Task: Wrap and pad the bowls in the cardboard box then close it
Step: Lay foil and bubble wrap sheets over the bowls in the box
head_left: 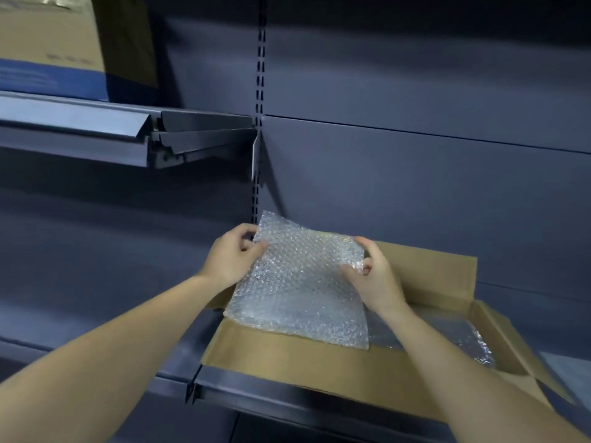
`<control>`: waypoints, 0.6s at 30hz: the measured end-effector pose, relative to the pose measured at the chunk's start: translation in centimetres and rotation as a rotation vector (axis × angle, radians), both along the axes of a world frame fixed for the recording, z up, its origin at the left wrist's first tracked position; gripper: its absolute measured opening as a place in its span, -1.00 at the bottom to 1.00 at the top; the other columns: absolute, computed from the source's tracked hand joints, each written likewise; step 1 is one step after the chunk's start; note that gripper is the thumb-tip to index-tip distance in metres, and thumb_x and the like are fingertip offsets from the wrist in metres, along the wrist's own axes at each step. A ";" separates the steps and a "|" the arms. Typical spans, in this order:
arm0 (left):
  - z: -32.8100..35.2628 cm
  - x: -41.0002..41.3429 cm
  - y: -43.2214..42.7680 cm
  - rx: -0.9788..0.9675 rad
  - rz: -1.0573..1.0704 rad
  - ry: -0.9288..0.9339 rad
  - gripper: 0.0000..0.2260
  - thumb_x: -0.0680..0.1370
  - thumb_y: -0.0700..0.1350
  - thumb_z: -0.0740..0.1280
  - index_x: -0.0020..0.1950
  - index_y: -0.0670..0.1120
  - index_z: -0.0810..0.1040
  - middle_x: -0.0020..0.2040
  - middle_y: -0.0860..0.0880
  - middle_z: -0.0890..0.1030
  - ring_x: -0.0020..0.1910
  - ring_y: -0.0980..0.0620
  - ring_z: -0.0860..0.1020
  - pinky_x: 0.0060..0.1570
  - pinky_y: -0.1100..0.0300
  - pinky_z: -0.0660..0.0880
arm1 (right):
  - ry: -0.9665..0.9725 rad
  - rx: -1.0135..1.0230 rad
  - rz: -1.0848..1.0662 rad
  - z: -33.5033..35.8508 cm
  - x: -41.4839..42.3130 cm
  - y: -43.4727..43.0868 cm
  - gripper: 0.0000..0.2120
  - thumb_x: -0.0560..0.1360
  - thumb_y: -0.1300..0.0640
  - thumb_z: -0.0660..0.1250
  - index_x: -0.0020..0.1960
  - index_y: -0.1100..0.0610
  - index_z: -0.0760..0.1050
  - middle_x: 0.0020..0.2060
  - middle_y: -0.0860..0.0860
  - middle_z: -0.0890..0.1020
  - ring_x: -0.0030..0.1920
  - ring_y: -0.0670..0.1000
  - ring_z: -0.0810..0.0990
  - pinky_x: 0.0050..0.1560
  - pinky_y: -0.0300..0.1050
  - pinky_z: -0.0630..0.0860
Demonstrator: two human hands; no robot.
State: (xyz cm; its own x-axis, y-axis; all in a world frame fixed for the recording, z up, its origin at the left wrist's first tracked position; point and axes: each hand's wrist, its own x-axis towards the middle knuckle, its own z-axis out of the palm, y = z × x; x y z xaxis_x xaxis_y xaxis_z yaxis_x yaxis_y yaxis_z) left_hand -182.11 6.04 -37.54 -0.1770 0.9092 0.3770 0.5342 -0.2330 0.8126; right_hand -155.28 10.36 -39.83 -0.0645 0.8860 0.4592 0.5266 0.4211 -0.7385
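A sheet of clear bubble wrap [300, 282] hangs tilted over the left part of an open cardboard box [287, 356]. My left hand [232, 254] pinches the sheet's upper left corner. My right hand [374, 276] grips its upper right edge. The box stands on a dark metal shelf [256, 398] with its flaps folded outward. More bubble wrap [460, 337] lies inside the box at the right. No bowls can be seen; the sheet and my arms hide much of the box's inside.
A higher shelf [80, 123] at the left carries a large carton [64, 43] with a blue band. A slotted upright [259, 91] runs down the dark back panel. A pale sheet [569, 372] lies to the right of the box.
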 end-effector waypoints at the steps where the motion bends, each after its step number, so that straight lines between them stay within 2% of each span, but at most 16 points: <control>1: -0.4 -0.4 0.1 -0.010 0.005 0.007 -0.75 0.57 0.01 0.38 0.23 0.04 0.50 -0.21 -0.01 0.71 -0.27 0.10 0.62 -0.17 0.17 0.51 | -0.031 0.001 -0.008 -0.2 -0.4 0.0 -0.50 0.49 0.10 0.44 0.37 -0.06 0.39 -0.44 -0.07 0.32 -0.46 -0.10 0.31 -0.40 -0.29 0.29; 4: -1.8 -1.1 0.5 -0.043 0.000 0.088 -0.55 0.56 0.01 0.40 0.41 0.03 0.38 -0.13 0.06 0.68 -0.07 0.10 0.63 0.01 0.13 0.53 | -0.100 0.001 -0.033 -1.0 -0.9 0.3 -0.53 0.49 0.10 0.44 0.36 -0.03 0.42 -0.43 -0.07 0.35 -0.42 -0.08 0.32 -0.38 -0.26 0.29; 7: -2.9 -1.4 1.0 -0.095 -0.001 0.185 -0.45 0.56 0.04 0.38 0.50 0.00 0.29 0.21 0.01 0.57 0.22 0.02 0.52 0.26 0.09 0.42 | -0.162 -0.018 -0.039 -1.5 -0.9 0.3 -0.53 0.48 0.09 0.44 0.36 0.03 0.45 -0.30 -0.07 0.49 -0.29 -0.07 0.45 -0.27 -0.21 0.31; 8: -3.0 -1.5 1.0 -0.097 0.003 0.232 -0.48 0.56 0.05 0.37 0.48 -0.01 0.33 0.29 -0.02 0.49 0.30 0.00 0.46 0.32 0.11 0.37 | -0.194 -0.035 -0.047 -1.5 -0.8 0.3 -0.52 0.48 0.04 0.43 0.37 0.03 0.44 -0.20 -0.06 0.54 -0.19 -0.04 0.49 -0.19 -0.21 0.32; 10: -2.6 -1.6 0.8 -0.061 -0.017 0.318 -0.65 0.56 0.05 0.37 0.33 0.03 0.50 0.30 0.02 0.42 0.37 0.03 0.37 0.36 0.18 0.25 | -0.302 -0.058 -0.091 -1.3 -0.5 0.2 -0.50 0.48 -0.13 0.37 0.38 -0.05 0.40 0.00 -0.05 0.51 -0.04 -0.01 0.52 -0.04 -0.15 0.40; 12: -1.8 -1.5 0.5 -0.026 -0.105 0.396 -0.82 0.54 0.05 0.40 0.13 0.09 0.62 0.22 0.12 0.45 0.35 0.08 0.36 0.43 0.14 0.21 | -0.407 -0.069 -0.123 -0.7 -0.1 0.0 -0.48 0.46 -0.27 0.31 0.38 -0.16 0.38 0.04 -0.07 0.41 -0.02 -0.01 0.50 0.03 -0.08 0.47; 13: -1.2 -1.4 0.4 -0.027 -0.170 0.449 -0.84 0.51 0.09 0.42 0.07 0.12 0.64 0.21 0.15 0.49 0.33 0.11 0.37 0.44 0.08 0.23 | -0.419 -0.075 -0.096 -0.3 0.0 -0.3 -0.50 0.46 -0.29 0.31 0.35 -0.17 0.41 0.00 -0.10 0.37 -0.04 -0.04 0.48 0.04 -0.08 0.48; 15: 0.2 -0.5 0.2 -0.088 -0.310 0.621 -0.67 0.43 0.24 0.43 0.13 0.15 0.63 0.27 0.17 0.52 0.34 0.14 0.38 0.43 0.06 0.26 | -0.409 -0.082 0.066 0.4 0.1 -0.8 -0.59 0.45 -0.25 0.36 0.26 -0.16 0.50 -0.03 -0.18 0.35 0.00 -0.11 0.45 0.10 -0.12 0.45; 17: 1.3 0.9 0.3 -0.212 -0.446 0.800 -0.44 0.37 0.35 0.41 0.30 0.13 0.54 0.37 0.15 0.47 0.38 0.14 0.36 0.44 0.08 0.27 | -0.465 -0.089 0.258 1.1 -0.3 -1.4 -0.61 0.44 -0.23 0.39 0.23 -0.16 0.52 0.08 -0.20 0.42 0.17 -0.14 0.42 0.29 -0.13 0.38; 18: 1.5 1.5 0.4 -0.293 -0.492 0.854 -0.35 0.36 0.37 0.41 0.37 0.12 0.48 0.42 0.14 0.42 0.40 0.13 0.35 0.44 0.07 0.27 | -0.496 -0.110 0.342 1.3 -0.6 -1.6 -0.55 0.43 -0.24 0.40 0.27 -0.14 0.50 0.17 -0.18 0.44 0.24 -0.15 0.40 0.36 -0.11 0.35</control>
